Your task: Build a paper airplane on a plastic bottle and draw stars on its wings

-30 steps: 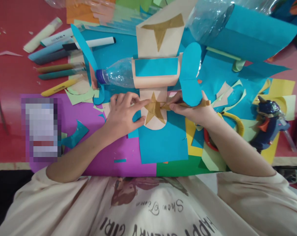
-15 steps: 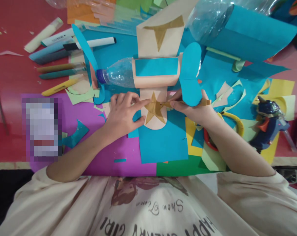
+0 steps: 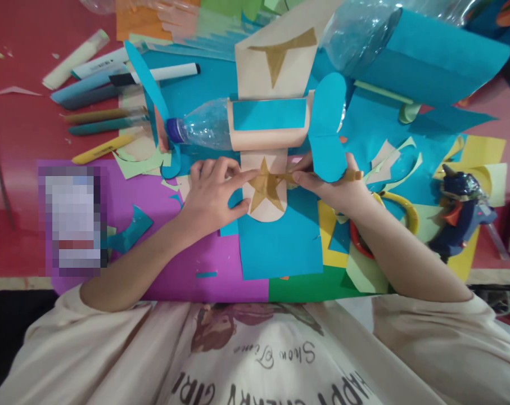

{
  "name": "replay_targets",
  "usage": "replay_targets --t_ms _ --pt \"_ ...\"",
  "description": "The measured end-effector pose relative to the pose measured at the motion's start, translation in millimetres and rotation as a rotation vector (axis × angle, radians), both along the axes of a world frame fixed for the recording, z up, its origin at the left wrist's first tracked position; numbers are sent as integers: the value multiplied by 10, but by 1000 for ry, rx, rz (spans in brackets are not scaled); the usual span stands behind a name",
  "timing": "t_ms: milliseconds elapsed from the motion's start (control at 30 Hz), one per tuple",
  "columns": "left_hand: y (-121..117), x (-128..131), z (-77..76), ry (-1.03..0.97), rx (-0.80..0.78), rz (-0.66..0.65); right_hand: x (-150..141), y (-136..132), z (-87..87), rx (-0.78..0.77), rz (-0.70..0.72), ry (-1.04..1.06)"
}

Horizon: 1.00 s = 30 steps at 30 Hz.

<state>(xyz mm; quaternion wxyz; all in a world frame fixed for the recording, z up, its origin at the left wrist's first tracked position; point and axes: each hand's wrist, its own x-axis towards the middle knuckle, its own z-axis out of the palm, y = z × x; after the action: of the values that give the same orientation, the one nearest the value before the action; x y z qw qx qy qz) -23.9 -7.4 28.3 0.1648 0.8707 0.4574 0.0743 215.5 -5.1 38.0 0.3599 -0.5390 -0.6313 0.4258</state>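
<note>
A plastic bottle lies on its side, wrapped in beige paper with a blue panel. A beige paper wing sticks out toward me and carries a gold star. My left hand rests on the wing's left edge, fingers curled, the forefinger pressed on the star's left point. My right hand is closed round a gold marker whose tip touches the star's right point. A blue paper tail fin stands just above my right hand.
Several markers and a glue stick lie at the upper left on the red table. A blue glue gun sits at the right. Scissors with a yellow handle lie under my right wrist. Coloured paper scraps are scattered about.
</note>
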Motion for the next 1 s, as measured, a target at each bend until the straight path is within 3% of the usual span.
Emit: replay_targets --t_ms 167,500,1000 --pt "0 9 19 6 -19 6 -16 1 32 -17 44 -62" --pt "1 14 40 -1 -64 18 29 -10 -40 -41 -64 -61" --pt "-7 4 14 -1 -1 8 14 -10 4 -20 13 -87"
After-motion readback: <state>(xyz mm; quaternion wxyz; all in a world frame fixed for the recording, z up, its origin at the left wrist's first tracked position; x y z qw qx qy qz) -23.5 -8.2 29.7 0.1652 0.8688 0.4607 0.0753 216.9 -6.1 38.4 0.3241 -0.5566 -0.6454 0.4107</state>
